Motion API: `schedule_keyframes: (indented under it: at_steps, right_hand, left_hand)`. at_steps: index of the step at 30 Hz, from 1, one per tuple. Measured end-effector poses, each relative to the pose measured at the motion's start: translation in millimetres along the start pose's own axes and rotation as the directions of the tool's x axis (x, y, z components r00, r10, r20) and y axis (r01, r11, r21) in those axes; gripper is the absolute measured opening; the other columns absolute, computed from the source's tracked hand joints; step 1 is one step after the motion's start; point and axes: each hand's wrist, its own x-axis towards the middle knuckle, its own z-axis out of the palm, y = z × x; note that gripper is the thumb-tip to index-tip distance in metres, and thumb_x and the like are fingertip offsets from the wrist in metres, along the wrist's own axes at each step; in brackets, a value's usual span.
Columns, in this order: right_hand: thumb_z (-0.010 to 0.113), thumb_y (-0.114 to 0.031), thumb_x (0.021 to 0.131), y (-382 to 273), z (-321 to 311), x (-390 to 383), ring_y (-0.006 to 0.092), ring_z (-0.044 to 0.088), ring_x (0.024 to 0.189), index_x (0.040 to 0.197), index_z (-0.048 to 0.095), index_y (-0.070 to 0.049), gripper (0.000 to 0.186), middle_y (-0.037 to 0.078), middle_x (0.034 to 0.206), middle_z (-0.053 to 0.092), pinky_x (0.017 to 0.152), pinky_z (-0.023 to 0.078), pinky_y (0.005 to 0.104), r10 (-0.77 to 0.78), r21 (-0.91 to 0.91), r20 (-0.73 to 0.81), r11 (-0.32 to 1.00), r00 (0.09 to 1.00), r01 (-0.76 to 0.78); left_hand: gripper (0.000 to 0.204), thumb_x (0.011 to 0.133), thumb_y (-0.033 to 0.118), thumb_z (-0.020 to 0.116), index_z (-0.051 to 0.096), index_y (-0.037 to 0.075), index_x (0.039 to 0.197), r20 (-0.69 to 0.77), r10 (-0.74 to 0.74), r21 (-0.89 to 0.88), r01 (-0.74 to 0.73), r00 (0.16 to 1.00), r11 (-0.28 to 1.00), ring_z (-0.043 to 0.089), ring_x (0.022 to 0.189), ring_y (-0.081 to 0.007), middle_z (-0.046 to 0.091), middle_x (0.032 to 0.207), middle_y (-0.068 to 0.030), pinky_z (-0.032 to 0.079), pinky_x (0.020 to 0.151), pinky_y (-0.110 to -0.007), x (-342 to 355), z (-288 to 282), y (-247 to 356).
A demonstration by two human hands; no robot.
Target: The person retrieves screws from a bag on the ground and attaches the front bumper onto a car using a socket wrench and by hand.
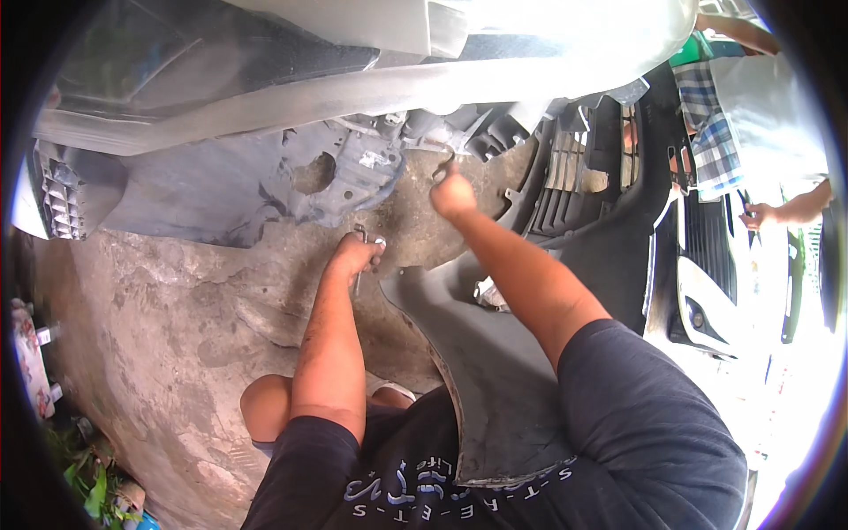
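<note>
My left hand (358,253) is closed on a thin metal tool (360,231) above the concrete floor, with something small and pale at its fingers. My right hand (450,190) reaches higher, closed on a thin bent dark tool (450,155) just below the car's front edge. Under that edge hangs a grey plastic liner (203,185) with a round hole and broken-looking fittings. A detached dark plastic bumper (477,389) with a slatted grille lies beneath my right arm, reaching down to my body. A small white crumpled object (490,295) sits on it.
The light car body (336,97) spans the top. At the right, another person's hand (764,215) holds a dark object near more trim (711,274); another arm (742,33) and checked cloth (711,119) are above. Plants (88,477) stand at lower left on the concrete (185,353).
</note>
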Motion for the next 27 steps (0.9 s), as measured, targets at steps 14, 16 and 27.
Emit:
schedule_keyframes:
  at_steps: [14, 16, 27]
  right_hand:
    - [0.069, -0.036, 0.089, 9, -67, 60, 0.0407, 0.062, 0.132, 0.131, 0.072, -0.009, 0.051, 0.019, 0.138, 0.068, 0.109, 0.05, 0.0447, -0.131, -0.467, 0.383, 0.827, 0.915, 0.313]
    - [0.074, -0.041, 0.086, -3, -63, 34, 0.0343, 0.072, 0.108, 0.106, 0.08, -0.008, 0.039, 0.016, 0.115, 0.075, 0.099, 0.055, 0.0465, -0.103, -0.294, 0.408, 0.926, 0.907, 0.238]
    - [0.074, -0.036, 0.097, -2, -67, -24, 0.0113, 0.045, 0.062, 0.108, 0.074, -0.006, 0.032, -0.005, 0.065, 0.044, 0.071, 0.049, 0.0349, -0.159, 0.256, 0.797, 0.963, 0.583, -0.086]
  left_hand:
    - [0.022, 0.096, 0.013, 0.069, 0.074, 0.008, 0.117, 0.206, -0.137, -0.106, 0.161, 0.969, 0.981, 0.046, 0.068, -0.01, 0.064, 0.09, 0.001, 0.041, 0.059, -0.027, -1, 24, -28]
    - [0.022, 0.096, 0.013, 0.068, 0.075, 0.008, 0.116, 0.161, -0.163, -0.055, 0.174, 0.973, 0.983, 0.046, 0.069, -0.0103, 0.064, 0.091, 0.0013, 0.041, 0.06, -0.028, -3, 11, -43]
    - [0.025, 0.091, 0.018, 0.071, 0.08, 0.012, 0.114, 0.168, -0.143, 0.108, 0.126, 0.975, 0.986, 0.052, 0.075, -0.0135, 0.07, 0.095, 0.0026, 0.041, 0.066, -0.031, 1, 18, -35]
